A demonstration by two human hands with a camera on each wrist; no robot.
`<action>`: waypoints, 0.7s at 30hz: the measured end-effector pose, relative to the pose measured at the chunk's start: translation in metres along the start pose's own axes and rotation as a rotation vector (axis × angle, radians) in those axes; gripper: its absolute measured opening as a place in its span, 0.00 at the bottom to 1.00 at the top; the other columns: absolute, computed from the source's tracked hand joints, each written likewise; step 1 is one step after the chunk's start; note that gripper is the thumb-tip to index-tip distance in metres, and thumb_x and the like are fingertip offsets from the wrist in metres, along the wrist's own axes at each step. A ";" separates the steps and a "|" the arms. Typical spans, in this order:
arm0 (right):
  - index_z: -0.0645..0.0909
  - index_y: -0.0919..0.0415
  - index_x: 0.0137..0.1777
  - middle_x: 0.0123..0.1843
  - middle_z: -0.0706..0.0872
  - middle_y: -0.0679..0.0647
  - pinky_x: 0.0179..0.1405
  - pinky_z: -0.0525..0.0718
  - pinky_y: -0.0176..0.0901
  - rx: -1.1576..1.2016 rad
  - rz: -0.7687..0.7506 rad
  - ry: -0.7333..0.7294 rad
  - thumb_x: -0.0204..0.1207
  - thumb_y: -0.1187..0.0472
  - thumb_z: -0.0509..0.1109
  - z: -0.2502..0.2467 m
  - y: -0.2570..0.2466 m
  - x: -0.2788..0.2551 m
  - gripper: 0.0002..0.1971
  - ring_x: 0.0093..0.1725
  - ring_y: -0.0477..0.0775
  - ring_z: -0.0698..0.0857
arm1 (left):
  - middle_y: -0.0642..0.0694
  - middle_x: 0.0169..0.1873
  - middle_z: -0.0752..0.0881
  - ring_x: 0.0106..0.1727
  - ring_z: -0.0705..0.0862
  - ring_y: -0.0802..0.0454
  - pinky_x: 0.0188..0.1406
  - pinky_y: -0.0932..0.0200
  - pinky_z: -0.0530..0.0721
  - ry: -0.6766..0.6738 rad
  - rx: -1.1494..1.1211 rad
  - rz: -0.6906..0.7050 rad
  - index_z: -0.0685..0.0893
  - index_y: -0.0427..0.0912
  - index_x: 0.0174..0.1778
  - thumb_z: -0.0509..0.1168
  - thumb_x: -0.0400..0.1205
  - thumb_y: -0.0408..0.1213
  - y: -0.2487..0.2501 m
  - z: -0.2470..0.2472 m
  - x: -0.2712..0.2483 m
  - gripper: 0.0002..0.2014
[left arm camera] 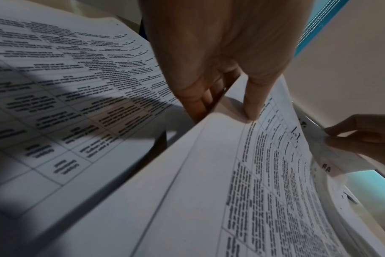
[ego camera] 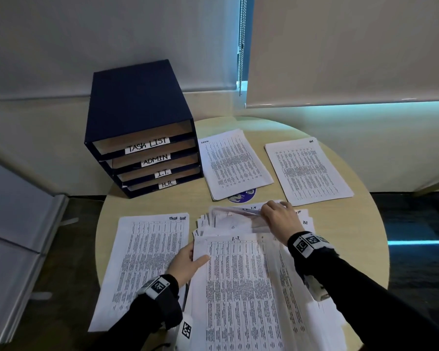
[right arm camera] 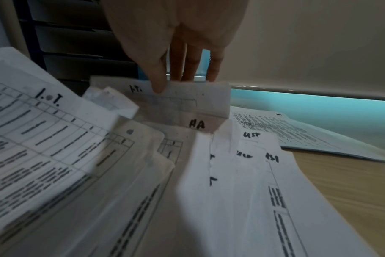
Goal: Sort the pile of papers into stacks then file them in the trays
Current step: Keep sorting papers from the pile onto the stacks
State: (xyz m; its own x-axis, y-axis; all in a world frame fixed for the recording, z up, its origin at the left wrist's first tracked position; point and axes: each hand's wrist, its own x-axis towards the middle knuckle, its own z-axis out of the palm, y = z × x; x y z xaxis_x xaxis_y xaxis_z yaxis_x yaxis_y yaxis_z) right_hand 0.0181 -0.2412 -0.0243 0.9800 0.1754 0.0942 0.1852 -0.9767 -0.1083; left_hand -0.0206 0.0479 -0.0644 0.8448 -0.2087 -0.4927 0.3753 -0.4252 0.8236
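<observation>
A loose pile of printed papers (ego camera: pixel 241 295) lies at the table's near middle, its top sheet (left arm camera: pixel 264 182) marked I.T. My left hand (ego camera: pixel 197 257) grips that sheet's left edge, thumb on top and fingers underneath, as the left wrist view shows (left arm camera: pixel 224 111). My right hand (ego camera: pixel 269 211) pinches the raised far edge of a sheet in the pile; the right wrist view shows the thumb and fingers (right arm camera: pixel 174 83) on a sheet (right arm camera: pixel 187 102) marked I.T. Sorted stacks lie around: task list (ego camera: pixel 142 269), admin (ego camera: pixel 235 163), H.R. (ego camera: pixel 308 168).
A dark blue tray unit (ego camera: pixel 137 117) stands at the table's far left, its slots labelled TASK LIST, ADMIN, I.T. and H.R. A blue round sticker (ego camera: pixel 242 195) peeks from under the admin stack. The round table's edge (ego camera: pixel 375 224) curves close on the right.
</observation>
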 end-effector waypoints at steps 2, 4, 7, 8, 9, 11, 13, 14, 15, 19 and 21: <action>0.82 0.57 0.34 0.30 0.83 0.51 0.37 0.80 0.47 -0.002 -0.006 -0.038 0.63 0.65 0.82 -0.003 -0.002 0.004 0.10 0.29 0.55 0.83 | 0.54 0.57 0.86 0.62 0.84 0.53 0.67 0.50 0.80 0.003 0.002 -0.002 0.77 0.55 0.64 0.69 0.81 0.38 0.002 0.001 -0.002 0.17; 0.82 0.62 0.36 0.31 0.83 0.55 0.35 0.73 0.44 0.075 0.014 -0.002 0.70 0.69 0.76 -0.013 -0.005 0.010 0.06 0.32 0.58 0.81 | 0.54 0.58 0.85 0.64 0.83 0.52 0.68 0.51 0.80 0.003 0.015 -0.011 0.76 0.53 0.66 0.69 0.82 0.38 0.003 0.001 -0.003 0.18; 0.81 0.68 0.43 0.39 0.83 0.60 0.37 0.67 0.42 0.278 0.104 0.100 0.78 0.72 0.65 -0.036 -0.005 0.013 0.05 0.38 0.60 0.80 | 0.51 0.72 0.74 0.74 0.74 0.48 0.75 0.49 0.71 0.046 0.060 -0.021 0.66 0.47 0.76 0.67 0.83 0.38 0.002 -0.001 -0.002 0.26; 0.81 0.68 0.43 0.40 0.83 0.59 0.36 0.68 0.42 0.327 0.104 0.137 0.78 0.72 0.64 -0.046 -0.005 0.011 0.05 0.37 0.60 0.80 | 0.51 0.74 0.69 0.77 0.69 0.46 0.77 0.49 0.68 0.074 0.081 -0.018 0.60 0.46 0.79 0.67 0.83 0.36 0.003 -0.001 -0.003 0.31; 0.81 0.68 0.43 0.40 0.84 0.59 0.34 0.69 0.42 0.352 0.083 0.158 0.78 0.72 0.64 -0.053 -0.005 0.007 0.05 0.36 0.60 0.81 | 0.47 0.77 0.66 0.79 0.65 0.45 0.77 0.48 0.65 0.105 0.087 0.002 0.57 0.48 0.80 0.66 0.83 0.33 0.005 -0.001 -0.003 0.33; 0.81 0.68 0.43 0.41 0.85 0.59 0.33 0.73 0.43 0.368 0.041 0.185 0.78 0.71 0.66 -0.066 -0.002 -0.002 0.04 0.36 0.61 0.82 | 0.45 0.82 0.57 0.82 0.61 0.45 0.78 0.46 0.61 0.132 0.075 0.064 0.52 0.59 0.81 0.66 0.82 0.27 0.010 -0.001 -0.006 0.39; 0.81 0.66 0.44 0.41 0.85 0.57 0.33 0.74 0.43 0.376 0.051 0.216 0.77 0.71 0.67 -0.077 0.003 -0.007 0.03 0.36 0.59 0.82 | 0.48 0.84 0.52 0.83 0.59 0.45 0.80 0.42 0.61 0.150 0.106 0.116 0.45 0.68 0.80 0.65 0.81 0.24 0.016 0.000 -0.009 0.46; 0.81 0.65 0.44 0.41 0.85 0.56 0.34 0.74 0.43 0.381 0.053 0.210 0.77 0.71 0.67 -0.082 0.005 -0.009 0.03 0.37 0.57 0.82 | 0.48 0.84 0.53 0.83 0.59 0.45 0.80 0.42 0.61 0.161 0.122 0.136 0.45 0.67 0.81 0.65 0.81 0.24 0.020 0.002 -0.011 0.47; 0.81 0.64 0.44 0.41 0.84 0.55 0.34 0.74 0.42 0.385 0.042 0.192 0.77 0.71 0.68 -0.087 0.006 -0.011 0.03 0.37 0.56 0.82 | 0.45 0.83 0.55 0.82 0.60 0.45 0.79 0.44 0.63 0.174 0.116 0.147 0.48 0.63 0.81 0.64 0.81 0.22 0.023 0.003 -0.013 0.44; 0.81 0.65 0.45 0.42 0.83 0.56 0.35 0.72 0.43 0.427 0.045 0.246 0.77 0.72 0.67 -0.105 0.011 -0.020 0.03 0.38 0.58 0.80 | 0.48 0.68 0.74 0.68 0.75 0.46 0.58 0.56 0.71 0.196 0.180 0.185 0.65 0.65 0.56 0.64 0.81 0.25 0.022 0.005 -0.011 0.26; 0.81 0.66 0.45 0.43 0.84 0.57 0.36 0.73 0.44 0.421 0.043 0.279 0.77 0.72 0.67 -0.121 0.014 -0.020 0.03 0.40 0.60 0.82 | 0.54 0.59 0.80 0.62 0.79 0.50 0.57 0.56 0.71 0.142 0.218 0.155 0.72 0.61 0.44 0.64 0.82 0.28 0.017 0.004 -0.005 0.18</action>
State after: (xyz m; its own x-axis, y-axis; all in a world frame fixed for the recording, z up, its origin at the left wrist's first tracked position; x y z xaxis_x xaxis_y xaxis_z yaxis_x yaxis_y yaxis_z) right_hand -0.0074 -0.2730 0.0919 0.9412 0.0407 0.3355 0.2151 -0.8378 -0.5018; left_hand -0.0203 0.0378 -0.0487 0.9364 -0.1672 -0.3085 0.1597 -0.5799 0.7989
